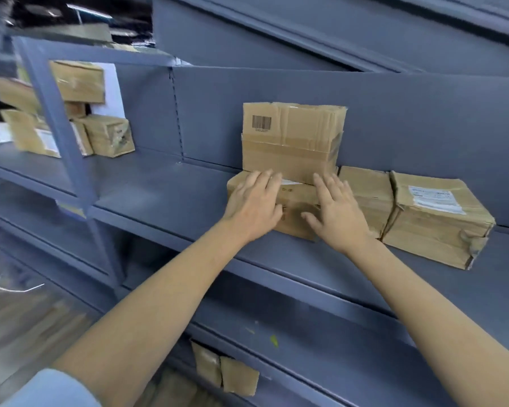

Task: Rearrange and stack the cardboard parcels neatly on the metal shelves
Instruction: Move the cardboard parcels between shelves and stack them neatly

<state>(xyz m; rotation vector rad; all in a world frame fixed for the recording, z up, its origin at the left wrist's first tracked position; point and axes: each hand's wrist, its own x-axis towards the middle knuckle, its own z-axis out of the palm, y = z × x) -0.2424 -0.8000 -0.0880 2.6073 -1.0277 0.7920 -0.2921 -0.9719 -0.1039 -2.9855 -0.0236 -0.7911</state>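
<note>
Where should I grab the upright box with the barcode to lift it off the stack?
Take the barcode box by its two short side faces, coming from the front with a hand on each side. It stands tall and thin against the shelf's back panel, so its rear is probably out of reach.

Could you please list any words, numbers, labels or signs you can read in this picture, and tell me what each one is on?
No text can be read for certain.
Barcode on the upright parcel: bars clear, digits beneath too small.
White label on the rightmost parcel: print blurred.
Label strip on the parcel under both hands: marks unreadable.
White labels on the parcels in the left bay: blurred.
</note>
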